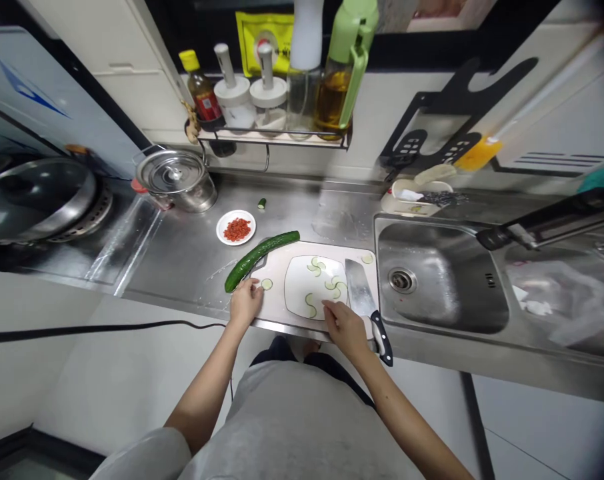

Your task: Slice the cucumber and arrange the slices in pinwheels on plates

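My left hand (pixel 245 304) is at the left edge of the pale cutting board (pixel 278 265), its fingers slightly bent and apart beside a round cucumber slice (pixel 267 285). A whole green cucumber (pixel 259 255) lies diagonally just beyond it, partly over the board's corner. My right hand (pixel 345 327) is over the near right edge of a white square plate (pixel 302 280), fingertips pinched together; anything between them is too small to make out. Thin cucumber slices (pixel 336 288) form curved pinwheel patterns on the plate. A cleaver (pixel 361 288) rests to its right, its black handle past the board's edge.
A small dish of red berries (pixel 237 228) and a cucumber end (pixel 262 203) are behind the board. Left stand a lidded steel pot (pixel 177 180) and a covered wok (pixel 37 200). The sink (pixel 447 280) is at right. A rack of bottles (pixel 277 137) hangs above.
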Available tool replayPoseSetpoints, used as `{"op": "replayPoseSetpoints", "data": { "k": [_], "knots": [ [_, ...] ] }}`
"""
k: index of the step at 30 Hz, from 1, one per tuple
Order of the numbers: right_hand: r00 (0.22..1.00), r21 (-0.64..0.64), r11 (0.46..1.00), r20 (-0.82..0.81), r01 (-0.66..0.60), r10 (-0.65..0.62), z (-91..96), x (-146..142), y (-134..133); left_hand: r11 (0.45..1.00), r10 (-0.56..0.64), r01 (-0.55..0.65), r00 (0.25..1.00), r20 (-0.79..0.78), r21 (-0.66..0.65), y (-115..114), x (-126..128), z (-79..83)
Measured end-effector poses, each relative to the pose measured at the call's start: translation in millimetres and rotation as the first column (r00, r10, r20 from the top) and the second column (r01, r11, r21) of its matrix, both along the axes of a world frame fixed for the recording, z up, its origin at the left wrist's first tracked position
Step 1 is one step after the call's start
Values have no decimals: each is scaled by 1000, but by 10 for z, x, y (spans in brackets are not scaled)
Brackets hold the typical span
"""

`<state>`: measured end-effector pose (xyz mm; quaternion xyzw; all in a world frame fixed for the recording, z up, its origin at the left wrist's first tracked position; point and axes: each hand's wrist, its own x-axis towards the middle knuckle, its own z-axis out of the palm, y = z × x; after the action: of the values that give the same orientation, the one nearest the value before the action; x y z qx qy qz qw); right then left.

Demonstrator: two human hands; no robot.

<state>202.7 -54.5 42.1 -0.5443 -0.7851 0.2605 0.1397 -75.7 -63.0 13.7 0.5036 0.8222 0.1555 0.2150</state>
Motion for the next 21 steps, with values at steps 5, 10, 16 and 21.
{"op": "replayPoseSetpoints", "data": {
  "k": [5, 10, 16, 21],
  "knots": [
    [997, 13, 999, -63, 37, -37, 45, 21, -6, 1000, -12, 11, 999, -46, -19, 36, 93, -21],
    [995, -2, 999, -87, 49, -49, 67, 15, -10, 999, -30, 28, 995, -90, -28, 39, 122, -35],
    [994, -15, 999, -101, 47, -49, 70, 2, -39, 1000, 8, -8, 998, -62, -2, 59, 112, -65],
    [992, 14, 999, -121, 32, -30, 42, -15, -37, 999, 7, -4, 999, -54, 47, 49, 135, -75]
  ]
}}
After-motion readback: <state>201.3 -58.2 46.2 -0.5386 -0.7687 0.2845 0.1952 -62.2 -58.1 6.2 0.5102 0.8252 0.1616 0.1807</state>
